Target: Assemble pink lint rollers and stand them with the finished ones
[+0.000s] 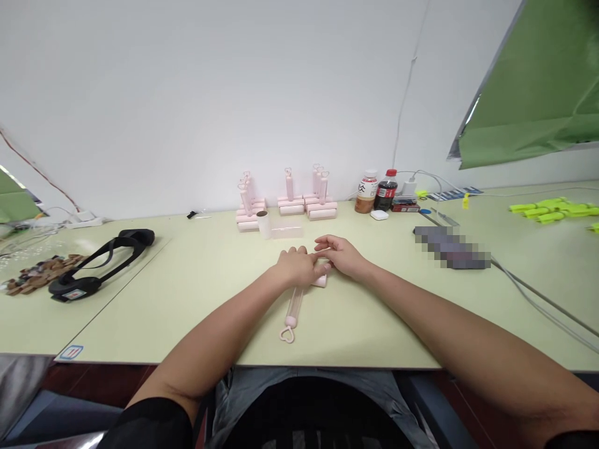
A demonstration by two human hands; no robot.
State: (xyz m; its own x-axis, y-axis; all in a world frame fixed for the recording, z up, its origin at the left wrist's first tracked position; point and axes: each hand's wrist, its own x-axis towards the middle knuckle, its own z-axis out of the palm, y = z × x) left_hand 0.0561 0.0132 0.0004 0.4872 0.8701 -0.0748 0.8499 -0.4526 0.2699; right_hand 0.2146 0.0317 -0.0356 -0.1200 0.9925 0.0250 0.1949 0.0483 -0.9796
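Observation:
Near the table's middle, my left hand (296,267) lies over the upper end of a clear tube with a pink cap and heart-shaped loop (292,313). The loop points toward the front edge. My right hand (340,255) meets it from the right, fingers partly bent and apart, its fingertips at my left hand's thumb side. Under both hands a pink cylinder (320,281) shows only at one end; the rest is hidden. What my left fingers grip, if anything, is covered. Just behind the hands are an upright white roll (263,225) and a clear pinkish box (287,232).
Pink rollers (322,210) and upright heart-topped tubes (289,186) stand by the wall. Two bottles (366,191), a white case (379,215) and a blurred dark object (452,248) are to the right, with yellow-green pieces (552,209) beyond. A black headset (100,265) lies left.

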